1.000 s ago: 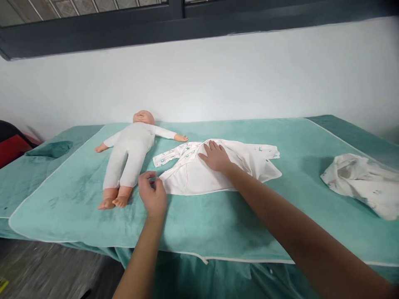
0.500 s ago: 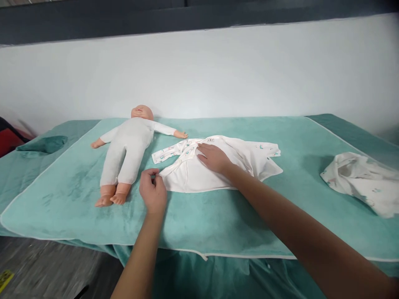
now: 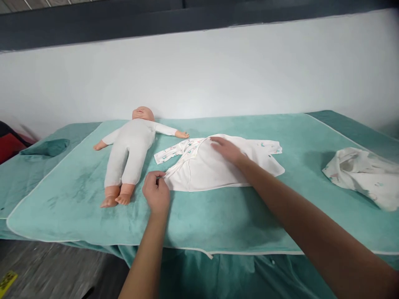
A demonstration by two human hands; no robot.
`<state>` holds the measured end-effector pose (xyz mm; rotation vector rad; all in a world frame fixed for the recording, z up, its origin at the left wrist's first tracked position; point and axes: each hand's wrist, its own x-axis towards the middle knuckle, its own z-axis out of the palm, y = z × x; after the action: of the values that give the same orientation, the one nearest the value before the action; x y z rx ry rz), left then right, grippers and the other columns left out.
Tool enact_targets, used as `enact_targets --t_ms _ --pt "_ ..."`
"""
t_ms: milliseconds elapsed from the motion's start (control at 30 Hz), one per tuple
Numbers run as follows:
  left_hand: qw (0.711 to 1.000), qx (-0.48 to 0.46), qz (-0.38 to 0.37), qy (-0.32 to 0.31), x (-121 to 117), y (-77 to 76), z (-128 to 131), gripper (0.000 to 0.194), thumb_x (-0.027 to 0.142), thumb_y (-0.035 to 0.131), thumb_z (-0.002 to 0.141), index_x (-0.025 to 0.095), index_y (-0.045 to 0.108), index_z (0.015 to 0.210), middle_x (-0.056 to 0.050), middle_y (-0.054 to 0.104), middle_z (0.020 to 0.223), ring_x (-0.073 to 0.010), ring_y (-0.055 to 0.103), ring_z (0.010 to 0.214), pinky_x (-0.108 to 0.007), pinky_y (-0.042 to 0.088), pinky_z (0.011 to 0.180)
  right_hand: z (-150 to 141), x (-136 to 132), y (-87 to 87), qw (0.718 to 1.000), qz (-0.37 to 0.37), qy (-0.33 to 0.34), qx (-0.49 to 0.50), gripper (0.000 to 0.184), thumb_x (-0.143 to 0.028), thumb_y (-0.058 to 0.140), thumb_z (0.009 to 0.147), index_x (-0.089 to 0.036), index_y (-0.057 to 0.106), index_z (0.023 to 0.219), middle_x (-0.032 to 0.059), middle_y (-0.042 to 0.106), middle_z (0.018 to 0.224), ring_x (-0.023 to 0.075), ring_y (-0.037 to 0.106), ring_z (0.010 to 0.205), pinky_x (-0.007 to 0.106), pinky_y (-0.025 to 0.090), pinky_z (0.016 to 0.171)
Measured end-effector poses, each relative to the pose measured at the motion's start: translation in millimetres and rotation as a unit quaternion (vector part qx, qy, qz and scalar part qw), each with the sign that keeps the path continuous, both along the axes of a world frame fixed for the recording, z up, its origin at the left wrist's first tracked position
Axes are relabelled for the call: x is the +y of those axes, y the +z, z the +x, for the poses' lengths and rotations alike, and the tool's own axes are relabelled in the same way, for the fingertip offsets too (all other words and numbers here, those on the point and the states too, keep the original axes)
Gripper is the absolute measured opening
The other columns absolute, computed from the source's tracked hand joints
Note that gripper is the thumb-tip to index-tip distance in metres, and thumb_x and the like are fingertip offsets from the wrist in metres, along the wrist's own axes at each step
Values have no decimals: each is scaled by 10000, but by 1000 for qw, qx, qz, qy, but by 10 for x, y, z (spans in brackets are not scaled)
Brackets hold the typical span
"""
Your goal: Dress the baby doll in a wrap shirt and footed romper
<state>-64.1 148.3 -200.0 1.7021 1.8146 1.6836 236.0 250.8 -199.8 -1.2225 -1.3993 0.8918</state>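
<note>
A white baby shirt (image 3: 205,170) with small printed figures on its sleeves lies spread on the green cover, its neck toward the wall. My left hand (image 3: 156,191) pinches the lower left corner of the shirt. Over the upper middle of the shirt, my right hand (image 3: 227,150) is open with its fingers stretched out; whether the palm touches the cloth I cannot tell. A baby doll (image 3: 131,145) in a white cloth body lies on its back to the left, one hand close to the shirt's left sleeve.
A crumpled white printed cloth (image 3: 361,178) lies at the right. The bed's green cover (image 3: 81,224) has a pale piped edge at the front. Behind it rises a white wall (image 3: 199,79). Something red and black (image 3: 11,143) stands at the far left.
My right hand has slid to the right across the shirt, and the front there looks flatter and smoother. My left hand keeps its pinch on the corner. The view has shifted slightly.
</note>
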Motion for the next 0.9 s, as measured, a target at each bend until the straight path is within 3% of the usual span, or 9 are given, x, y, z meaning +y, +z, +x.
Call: enact_targets --t_ms 67,133,233,267,333,500,900 --pt "1000 -3 -1 0 3 -5 0 214 70 479 738 192 651 775 -4 653 760 -167 596 750 -295 455 742 190 17 36 990 5 -22 142 279 -526 614 846 -255 626 915 47 701 1128 207 612 1174 434 458 1081" --pt "1000 -8 0 0 9 -11 1 213 72 479 739 192 652 774 -5 657 767 -167 599 758 -293 455 742 310 2 85 963 0 -33 266 321 -550 515 897 -252 525 781 15 662 873 149 661 899 333 575 849" --pt "1000 -13 2 2 17 -16 0 216 77 476 733 191 656 767 -4 662 771 -165 603 761 -291 452 739 352 -71 153 876 -40 2 481 405 -417 597 874 -236 317 643 -65 408 574 85 456 505 208 476 496" --pt "1000 -15 1 3 18 -16 -1 216 79 475 732 191 656 764 -3 663 769 -164 603 758 -290 452 738 344 -100 170 847 -48 11 528 457 -352 618 859 -233 243 627 -81 315 532 79 361 449 199 407 429" --pt "1000 -19 -2 6 17 -15 -2 208 88 473 734 190 653 753 -1 662 759 -163 602 748 -291 451 734 324 -147 192 821 -52 14 568 518 -247 605 833 -229 126 635 -88 184 504 83 232 412 210 296 364" --pt "999 -33 -22 11 2 -2 9 198 112 466 735 190 648 722 5 645 708 -166 593 712 -292 447 708 325 -192 211 805 -55 -2 591 505 -131 526 747 -229 37 666 -79 60 509 96 113 418 243 183 340" --pt "999 -34 -30 19 17 7 20 208 114 462 707 186 657 713 6 644 688 -174 596 707 -298 451 706 389 -205 197 808 -42 -5 588 473 -170 521 791 -229 83 621 -81 87 494 95 120 418 228 206 351"
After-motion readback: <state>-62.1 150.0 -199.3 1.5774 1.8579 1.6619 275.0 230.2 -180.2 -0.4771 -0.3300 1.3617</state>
